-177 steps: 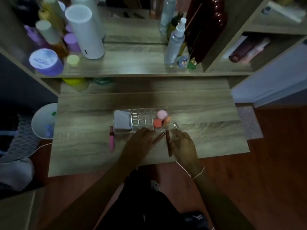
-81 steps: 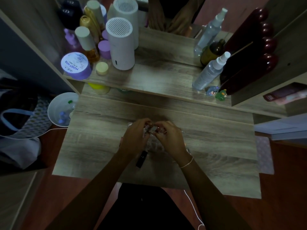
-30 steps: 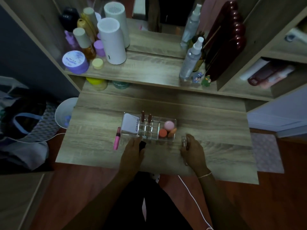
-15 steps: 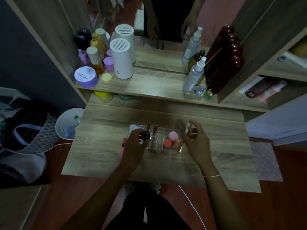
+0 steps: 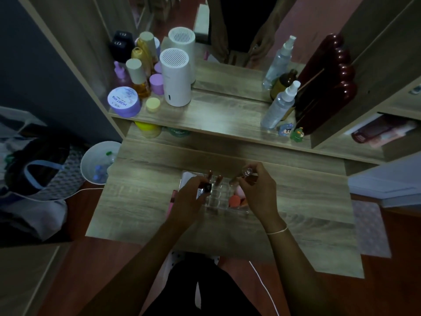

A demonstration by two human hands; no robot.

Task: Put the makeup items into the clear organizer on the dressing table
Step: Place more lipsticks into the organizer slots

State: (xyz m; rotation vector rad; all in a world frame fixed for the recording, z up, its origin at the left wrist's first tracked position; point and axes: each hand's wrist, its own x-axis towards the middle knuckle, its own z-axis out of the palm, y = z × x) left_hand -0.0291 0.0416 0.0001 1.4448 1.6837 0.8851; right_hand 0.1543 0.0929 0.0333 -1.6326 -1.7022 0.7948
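While both hands work above the clear organizer (image 5: 224, 202) on the desk (image 5: 296, 201), the left hand (image 5: 190, 198) closes its grip on a dark tube (image 5: 206, 187) and the right hand (image 5: 256, 190) on a clear-capped item (image 5: 247, 171). Sponges (image 5: 234, 199) and two sticks (image 5: 214, 176) are stowed. A pink tube (image 5: 171, 201) remains outside.

The clear compartmented plastic organizer (image 5: 224, 202) sits mid-table, two brown-capped tubes (image 5: 219, 179) upright at its 12 o'clock edge, round pink and orange sponges (image 5: 234, 200) at 3 o'clock; a pink tube (image 5: 171, 201) lies at 9 o'clock.
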